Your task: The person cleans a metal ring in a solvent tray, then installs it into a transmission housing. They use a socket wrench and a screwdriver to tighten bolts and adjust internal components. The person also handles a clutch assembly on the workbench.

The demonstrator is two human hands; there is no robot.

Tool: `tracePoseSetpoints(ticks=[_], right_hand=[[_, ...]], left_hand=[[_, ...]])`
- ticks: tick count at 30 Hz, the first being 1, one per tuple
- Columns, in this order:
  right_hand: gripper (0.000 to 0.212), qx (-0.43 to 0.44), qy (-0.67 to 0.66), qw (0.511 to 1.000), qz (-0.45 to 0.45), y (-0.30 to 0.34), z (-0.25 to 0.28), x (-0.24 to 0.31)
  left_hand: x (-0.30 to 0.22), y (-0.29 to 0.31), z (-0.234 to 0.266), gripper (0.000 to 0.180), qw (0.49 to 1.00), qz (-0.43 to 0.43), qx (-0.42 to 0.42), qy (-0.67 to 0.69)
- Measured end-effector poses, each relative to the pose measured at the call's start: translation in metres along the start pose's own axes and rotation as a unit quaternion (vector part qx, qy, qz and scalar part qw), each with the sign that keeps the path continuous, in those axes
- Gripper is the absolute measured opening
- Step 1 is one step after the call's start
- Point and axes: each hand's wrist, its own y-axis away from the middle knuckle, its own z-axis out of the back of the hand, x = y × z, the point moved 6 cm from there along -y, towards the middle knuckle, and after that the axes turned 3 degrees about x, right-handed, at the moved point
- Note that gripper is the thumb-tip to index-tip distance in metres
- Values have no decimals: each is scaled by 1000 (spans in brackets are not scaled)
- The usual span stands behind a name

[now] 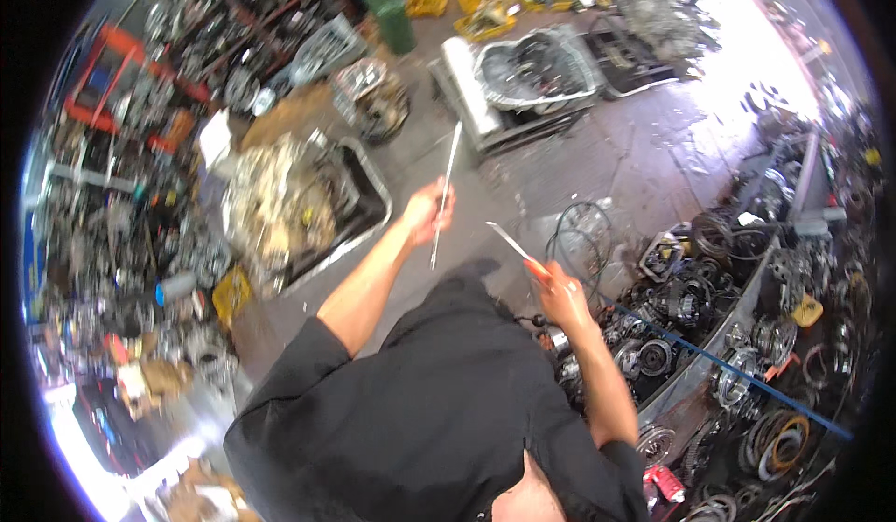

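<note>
My left hand (427,212) is closed around the middle of a long thin metal rod (453,156). The rod stands almost upright in the picture, and both its ends stick out past my fingers. To the right, my right hand (564,300) grips an orange-handled screwdriver (511,243). Its bare shaft points up and left toward the rod, without touching it. Both tools are held in the air over the grey floor (485,186). The far end of the rod is too small to make out.
At left, a greasy metal housing (280,205) sits in a black tray (375,179). A plastic-lined tub (539,69) of parts stands ahead. A black cable (588,207) loops on the floor. Right of me, a long metal bin (714,359) holds gears and rings, crossed by a blue bar (747,377).
</note>
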Motion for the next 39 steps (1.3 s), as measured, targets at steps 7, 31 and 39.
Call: tracePoseSetpoints(ticks=[7,31,39], right_hand=[[27,204,147,930,269,-11,-108,103],[40,322,8,911,259,-55,-144,170],[70,360,57,866,343,-22,-120,161]], left_hand=[[29,116,112,33,981,-46,-183,-47],[42,239,149,28,950,-120,-277,-76],[12,206,192,34,882,-223,-114,399]])
